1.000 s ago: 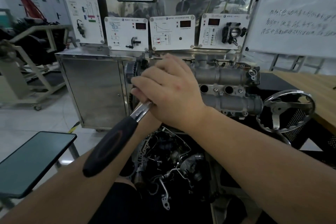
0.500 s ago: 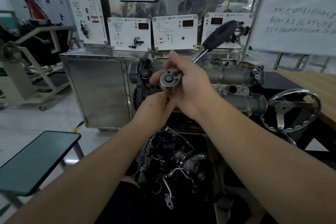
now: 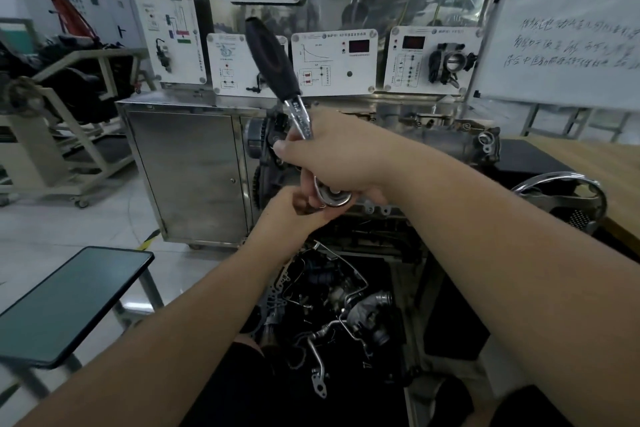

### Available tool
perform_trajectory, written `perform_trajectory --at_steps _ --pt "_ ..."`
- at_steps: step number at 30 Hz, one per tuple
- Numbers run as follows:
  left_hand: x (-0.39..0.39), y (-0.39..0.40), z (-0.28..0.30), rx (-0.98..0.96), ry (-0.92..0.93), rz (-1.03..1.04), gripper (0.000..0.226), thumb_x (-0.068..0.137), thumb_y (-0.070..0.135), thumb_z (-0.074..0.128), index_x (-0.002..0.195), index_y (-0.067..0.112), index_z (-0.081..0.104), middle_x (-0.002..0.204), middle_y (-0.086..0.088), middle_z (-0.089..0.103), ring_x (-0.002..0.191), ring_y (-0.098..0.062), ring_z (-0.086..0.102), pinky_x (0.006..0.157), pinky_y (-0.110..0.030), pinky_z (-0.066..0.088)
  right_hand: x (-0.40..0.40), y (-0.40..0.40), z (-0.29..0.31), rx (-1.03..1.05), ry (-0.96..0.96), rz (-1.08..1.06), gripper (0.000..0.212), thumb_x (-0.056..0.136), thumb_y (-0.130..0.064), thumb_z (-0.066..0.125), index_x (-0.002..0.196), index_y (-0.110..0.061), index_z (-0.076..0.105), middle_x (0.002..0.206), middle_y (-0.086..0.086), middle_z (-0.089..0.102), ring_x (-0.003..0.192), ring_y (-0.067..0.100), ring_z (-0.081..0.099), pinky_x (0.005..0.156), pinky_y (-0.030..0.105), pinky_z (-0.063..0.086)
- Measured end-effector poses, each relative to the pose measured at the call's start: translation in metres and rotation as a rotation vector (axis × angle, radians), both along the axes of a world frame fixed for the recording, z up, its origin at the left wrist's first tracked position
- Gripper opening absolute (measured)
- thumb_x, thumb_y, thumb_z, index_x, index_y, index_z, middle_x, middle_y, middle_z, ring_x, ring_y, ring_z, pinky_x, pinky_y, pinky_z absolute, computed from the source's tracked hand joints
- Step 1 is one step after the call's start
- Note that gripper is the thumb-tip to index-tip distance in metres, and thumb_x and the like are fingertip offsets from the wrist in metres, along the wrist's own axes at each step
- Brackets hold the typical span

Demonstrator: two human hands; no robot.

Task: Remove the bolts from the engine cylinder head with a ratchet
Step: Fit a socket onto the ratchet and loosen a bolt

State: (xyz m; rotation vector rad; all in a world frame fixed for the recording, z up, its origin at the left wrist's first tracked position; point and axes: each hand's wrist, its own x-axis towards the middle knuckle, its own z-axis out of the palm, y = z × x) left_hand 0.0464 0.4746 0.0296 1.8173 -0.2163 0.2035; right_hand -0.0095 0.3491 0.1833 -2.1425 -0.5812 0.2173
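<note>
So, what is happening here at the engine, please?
A person is working on the engine cylinder head with a ratchet. The right hand grips its metal shank, the black handle pointing up and away. The left hand sits just under the ratchet's head, fingers hidden. Whether a bolt is being turned cannot be seen.

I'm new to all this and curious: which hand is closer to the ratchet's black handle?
The right hand. It grips the ratchet's metal shaft just below the black handle. The left hand sits lower, beneath the ratchet head, farther from the handle.
</note>
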Motion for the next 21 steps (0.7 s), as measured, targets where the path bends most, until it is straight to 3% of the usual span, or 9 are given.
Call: perform_trajectory --at_steps 3,7,10,15,21 --pt "0.009 -0.001 -0.013 -0.315 0.410 -0.007 0.047 0.087 0.022 0.077 0.130 0.014 0.060 0.101 0.002 0.073 0.092 -0.014 0.071 0.072 -0.028 0.056 0.004 -0.001 -0.004 0.069 0.008 -0.029 0.027 0.103 -0.033 0.054 0.111 -0.006 0.054 0.065 0.010 0.060 0.049 0.021 0.052 0.048 0.033 0.050" --pt "0.016 -0.005 -0.016 -0.711 0.528 -0.022 0.038 0.096 0.004 0.059 0.133 0.012 0.057 0.096 -0.006 0.077 0.089 -0.020 0.075 0.071 -0.035 0.058 0.010 0.001 -0.008 0.148 0.020 -0.098 0.026 0.101 -0.034 0.056 0.097 -0.008 0.059 0.057 0.005 0.060 0.045 0.018 0.049 0.052 0.033 0.044" --pt "0.018 -0.008 -0.017 -0.788 0.509 0.010 0.032 0.101 0.008 0.050 0.131 0.014 0.061 0.094 -0.007 0.078 0.092 -0.022 0.075 0.074 -0.037 0.057 0.012 -0.004 -0.008 0.202 0.020 -0.127 0.026 0.101 -0.033 0.057 0.088 -0.011 0.058 0.053 0.004 0.058 0.039 0.016 0.046 0.042 0.025 0.040" --pt "0.017 -0.017 -0.010 -0.792 0.573 -0.004 0.034 0.103 0.029 0.055 0.133 0.015 0.062 0.090 -0.001 0.077 0.090 -0.019 0.072 0.072 -0.035 0.054 0.010 -0.009 -0.006 0.195 0.041 -0.079 0.028 0.101 -0.035 0.056 0.088 -0.011 0.056 0.048 0.004 0.055 0.038 0.019 0.044 0.042 0.024 0.038" --pt "0.017 -0.015 -0.010 -0.855 0.583 0.026 0.031 0.104 0.027 0.051 0.131 0.015 0.060 0.095 -0.006 0.078 0.089 -0.020 0.074 0.069 -0.031 0.054 0.006 -0.020 -0.007 0.217 -0.035 -0.048 0.027 0.102 -0.034 0.056 0.088 -0.011 0.056 0.051 0.006 0.057 0.042 0.022 0.047 0.042 0.028 0.040"
